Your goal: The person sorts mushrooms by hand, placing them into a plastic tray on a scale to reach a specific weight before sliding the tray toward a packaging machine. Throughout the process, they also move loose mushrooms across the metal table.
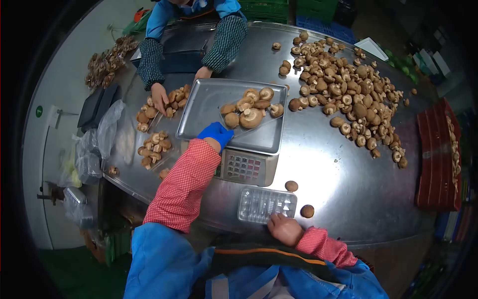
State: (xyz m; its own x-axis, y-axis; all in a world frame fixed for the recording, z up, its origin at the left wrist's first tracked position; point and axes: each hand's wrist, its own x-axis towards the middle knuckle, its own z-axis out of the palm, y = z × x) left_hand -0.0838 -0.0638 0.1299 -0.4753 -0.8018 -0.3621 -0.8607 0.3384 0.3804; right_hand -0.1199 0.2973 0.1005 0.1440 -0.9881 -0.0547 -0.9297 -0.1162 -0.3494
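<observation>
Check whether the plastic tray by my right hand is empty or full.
Empty: the tray shows its bare ridged bottom, nothing inside.

A round green sign (39,111) with a small white mark, possibly a 1, was on the pale wall (32,149), rows of key markings were on the scale's keypad (244,168), too small to read surely.

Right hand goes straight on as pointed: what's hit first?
The right hand would meet the clear plastic tray first; its fingertips look to be right at it. Beyond that, probably the scale, though depth is unclear.
</observation>
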